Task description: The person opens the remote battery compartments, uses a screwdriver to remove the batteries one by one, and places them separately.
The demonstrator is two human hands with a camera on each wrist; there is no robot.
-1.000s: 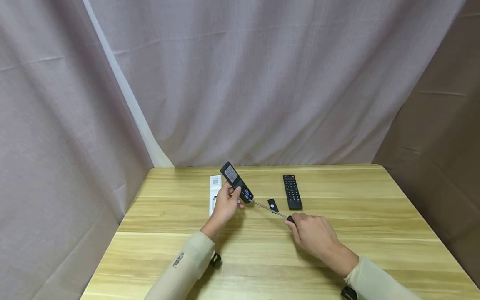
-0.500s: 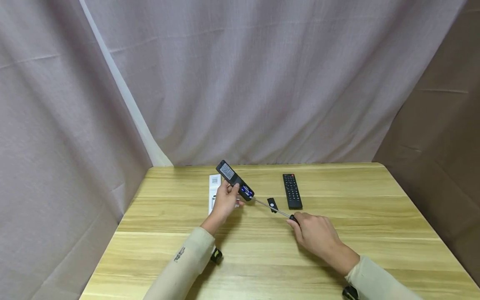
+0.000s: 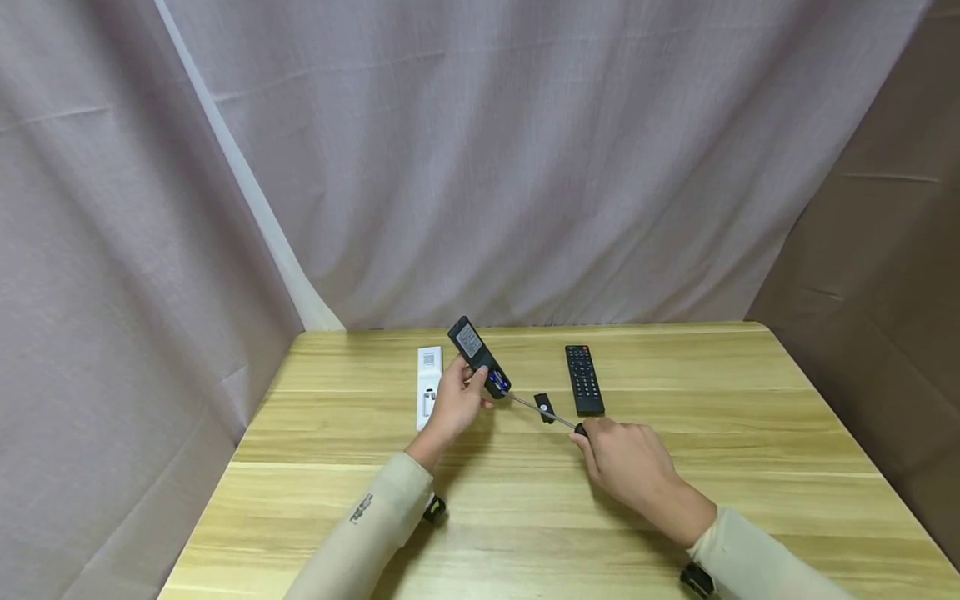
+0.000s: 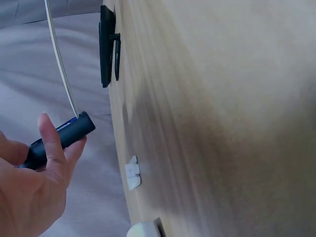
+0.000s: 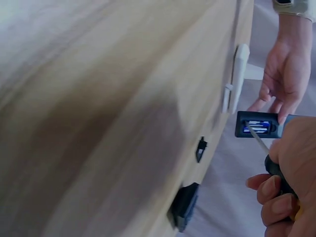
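My left hand (image 3: 456,402) holds a black remote control (image 3: 480,354) above the table, back side up and tilted. Blue batteries (image 5: 257,130) lie in its uncovered compartment. In the left wrist view, fingers wrap the remote from both sides. My right hand (image 3: 633,468) grips a screwdriver (image 3: 542,411) by its black and yellow handle. The long metal shaft reaches leftward, its tip at the end of the battery compartment; exact contact there is too small to tell. A small black battery cover (image 3: 543,407) lies on the table below the shaft.
Another black remote (image 3: 584,381) lies button side up at the right. Behind my left hand is a white remote (image 3: 430,364), back up, its compartment uncovered. Grey curtains (image 3: 525,167) stand along the back and sides of the wooden table (image 3: 540,533).
The black remote in my left hand swings left, then back right, and now stands steeper. The screwdriver follows slightly, its tip staying at the compartment. More of the white remote shows.
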